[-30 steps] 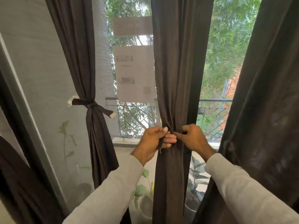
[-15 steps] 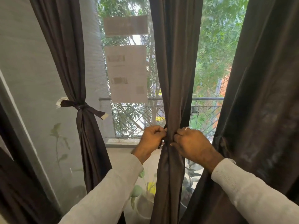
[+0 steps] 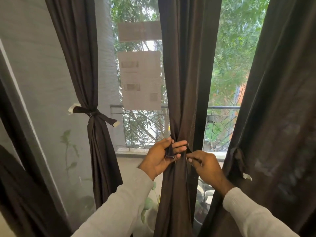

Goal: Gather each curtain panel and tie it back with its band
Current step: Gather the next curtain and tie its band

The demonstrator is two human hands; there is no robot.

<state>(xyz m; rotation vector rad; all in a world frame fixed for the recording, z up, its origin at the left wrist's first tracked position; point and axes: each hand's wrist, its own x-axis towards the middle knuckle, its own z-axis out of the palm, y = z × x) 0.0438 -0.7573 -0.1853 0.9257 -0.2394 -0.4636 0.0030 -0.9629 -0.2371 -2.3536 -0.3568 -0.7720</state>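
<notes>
Both arms wear long, light grey sleeves of a fine-knit, slightly ribbed cloth. The left sleeve (image 3: pixel 118 207) ends plainly at the wrist; the right sleeve (image 3: pixel 253 214) ends in a snug cuff. Both hands are bare.

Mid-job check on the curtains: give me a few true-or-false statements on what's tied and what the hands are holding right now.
1. The left curtain panel is tied with a band. True.
2. The left hand pinches a band end at the middle panel. True.
3. The right hand hangs clear of the fabric. False: its fingertips pinch the band's other end against the middle panel.
4. The middle panel hangs spread flat. False: it is gathered at hand height.
5. Papers are stuck on the window. True.
</notes>
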